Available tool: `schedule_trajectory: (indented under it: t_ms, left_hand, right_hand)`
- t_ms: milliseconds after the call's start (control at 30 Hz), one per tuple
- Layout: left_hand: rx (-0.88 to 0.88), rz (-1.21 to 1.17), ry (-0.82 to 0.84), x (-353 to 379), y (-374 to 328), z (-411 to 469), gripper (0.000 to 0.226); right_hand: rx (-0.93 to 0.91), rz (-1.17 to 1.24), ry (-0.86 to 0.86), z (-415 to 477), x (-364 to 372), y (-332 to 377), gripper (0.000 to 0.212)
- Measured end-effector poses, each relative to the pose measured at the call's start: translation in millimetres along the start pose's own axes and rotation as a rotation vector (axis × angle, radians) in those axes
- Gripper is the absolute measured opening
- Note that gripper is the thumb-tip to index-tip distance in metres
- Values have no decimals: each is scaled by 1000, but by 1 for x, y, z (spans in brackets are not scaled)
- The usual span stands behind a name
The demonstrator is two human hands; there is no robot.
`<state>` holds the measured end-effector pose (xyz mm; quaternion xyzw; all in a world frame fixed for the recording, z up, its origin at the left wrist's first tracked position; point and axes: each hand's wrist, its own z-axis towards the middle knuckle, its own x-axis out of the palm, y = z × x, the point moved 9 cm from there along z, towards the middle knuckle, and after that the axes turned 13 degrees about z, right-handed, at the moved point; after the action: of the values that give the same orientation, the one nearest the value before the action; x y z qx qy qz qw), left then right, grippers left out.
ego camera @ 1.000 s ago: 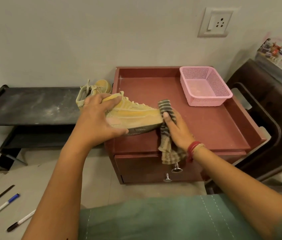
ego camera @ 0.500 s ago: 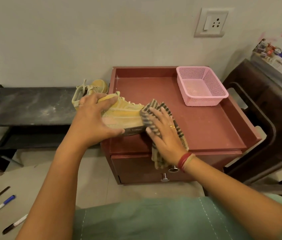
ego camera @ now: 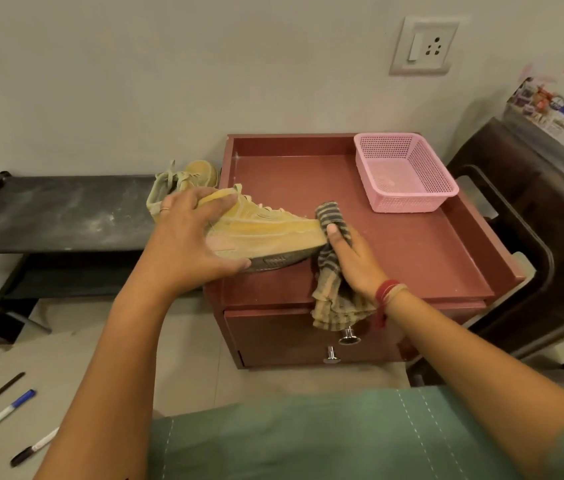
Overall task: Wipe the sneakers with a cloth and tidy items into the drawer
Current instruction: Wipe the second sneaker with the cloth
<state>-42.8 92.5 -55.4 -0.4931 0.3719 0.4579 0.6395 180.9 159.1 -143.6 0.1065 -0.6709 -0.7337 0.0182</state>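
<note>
red-brown cabinet [ego camera: 394, 244] with a rimmed top is set against a pale wall; a dusty black shelf [ego camera: 48, 213] is at its left, pens [ego camera: 0, 415] on the floor tiles. a dusty yellow sneaker [ego camera: 273, 230] is tilted on the top's front left, clasped at collar and sole by the left hand [ego camera: 187, 244]; a striped cloth [ego camera: 336, 306] is pinched against its toe by the right hand [ego camera: 353, 261]. a pink basket [ego camera: 408, 199] is placed at the back right corner; the drawer [ego camera: 273, 337] below is closed.

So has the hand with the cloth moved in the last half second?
Yes. The right hand and its cloth slid rightward across the cabinet top, from covering the sneaker toe to just past its tip.
</note>
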Motion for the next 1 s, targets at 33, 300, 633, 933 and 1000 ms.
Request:
schedule_trajectory:
  t_ms: [33, 300, 633, 933, 1000]
  left_hand:
    - [9, -5, 28, 1, 1, -1, 101]
    - [-21, -191, 125, 2, 35, -12, 114]
    - [-41, -366, 101, 0, 44, -18, 122]
    - [-64, -315, 117, -2, 45, -13, 103]
    - [-63, -319, 124, 0, 43, -13, 103]
  right_hand:
    - [78, 28, 5, 2, -3, -1, 31]
    - [-238, -139, -187, -14, 14, 71, 64]
    - [-670, -678, 236, -49, 156, 90, 47]
    - [-265, -423, 117, -3, 27, 19, 53]
    - [-30, -158, 43, 11, 2, 6, 37]
